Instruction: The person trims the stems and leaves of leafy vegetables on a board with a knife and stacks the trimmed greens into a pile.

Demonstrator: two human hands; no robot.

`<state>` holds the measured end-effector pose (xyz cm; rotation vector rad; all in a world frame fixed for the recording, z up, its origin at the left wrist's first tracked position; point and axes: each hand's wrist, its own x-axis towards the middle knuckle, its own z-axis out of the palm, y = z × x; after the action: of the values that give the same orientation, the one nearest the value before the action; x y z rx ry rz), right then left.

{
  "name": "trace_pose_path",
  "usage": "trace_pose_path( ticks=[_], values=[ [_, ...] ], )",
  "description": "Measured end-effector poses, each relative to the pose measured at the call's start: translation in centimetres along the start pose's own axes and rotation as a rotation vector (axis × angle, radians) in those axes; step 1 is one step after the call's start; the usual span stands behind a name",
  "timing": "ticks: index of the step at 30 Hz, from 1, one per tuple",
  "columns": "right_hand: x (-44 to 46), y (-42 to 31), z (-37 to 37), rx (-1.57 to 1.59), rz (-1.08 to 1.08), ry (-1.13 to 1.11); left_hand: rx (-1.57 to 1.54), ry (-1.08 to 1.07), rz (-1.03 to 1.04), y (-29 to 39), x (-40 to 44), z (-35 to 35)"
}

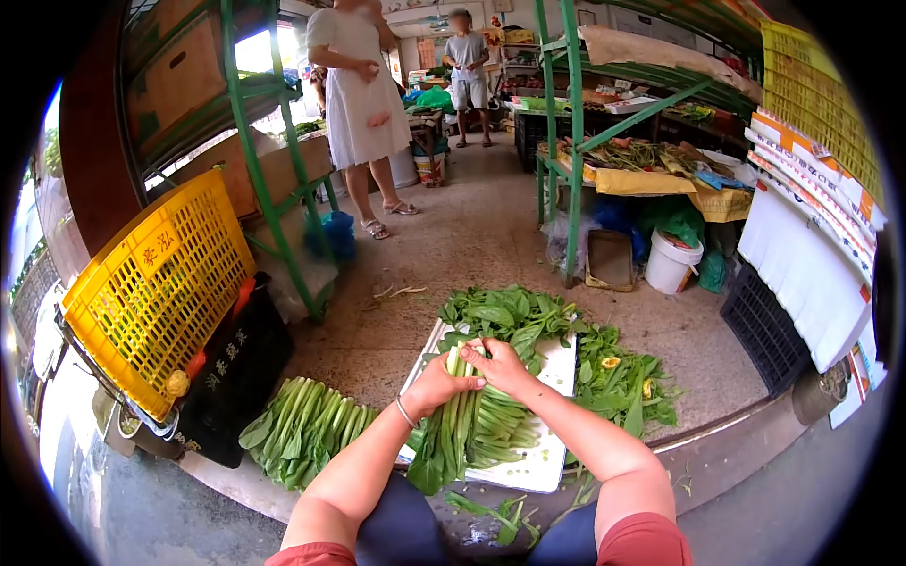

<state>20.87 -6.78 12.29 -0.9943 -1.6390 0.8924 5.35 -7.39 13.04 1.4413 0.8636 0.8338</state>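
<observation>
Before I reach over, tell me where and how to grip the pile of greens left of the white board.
Probably by the pale stalks of the pile of greens, coming from above: they lie side by side, uncovered, at its far edge, while the loose leaves spread on the near side.

At the floor's left edge, the yellow crate [142,311] bears a plate [160,251] on which we read two dark characters, 豪泓. On the adjoining black crate [250,377] we make out pale characters, apparently 润豪蔬菜. At the floor's right edge, white cartons [819,179] carry print too small for us to read.
</observation>
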Motion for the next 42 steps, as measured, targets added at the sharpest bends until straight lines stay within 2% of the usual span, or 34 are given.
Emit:
trace_pose_path(
  ticks=[8,11,14,18,21,22,25,34,36,42],
  values=[
    [0.1,0.5,0.1,-0.043,0.025,-0.056,-0.034,-0.057,-0.047,0.2,-0.2,-0.4],
    [0.0,0.2,0.0,0.107,0.076,-0.049,-0.103,-0.126,-0.060,1.1,-0.6,0.0],
    [-0.2,-1.4,-0.3,0.164,0.068,-0.086,-0.145,-0.162,-0.018,1.6,-0.8,0.7],
    [-0.6,-3.2,-1.0,0.233,0.174,-0.174,-0.224,-0.257,0.008,1.8,-0.9,1.2],
    [-0.7,-3.6,-1.2,0.233,0.214,-0.188,-0.285,-0.361,0.150,1.2,-0.3,1.3],
    [-0.6,-3.3,-1.3,0.217,0.205,-0.196,-0.265,-0.375,0.081,2.3,-1.0,1.3],
    [-0.6,-3.2,-1.3,0.189,0.205,-0.174,-0.276,-0.377,-0.025,1.4,-0.5,1.1],
    [-0.7,-3.5,-0.6,0.107,0.103,-0.118,-0.320,-0.344,-0.012,0.9,-0.3,0.8],
    [-0.7,-4.0,-0.5,0.076,0.117,-0.119,-0.376,-0.395,-0.075,1.0,-0.4,0.6],
    [-0.7,-5.3,0.1,0.048,0.174,-0.080,-0.369,-0.355,-0.022,0.8,-0.4,0.2]
  ],
)
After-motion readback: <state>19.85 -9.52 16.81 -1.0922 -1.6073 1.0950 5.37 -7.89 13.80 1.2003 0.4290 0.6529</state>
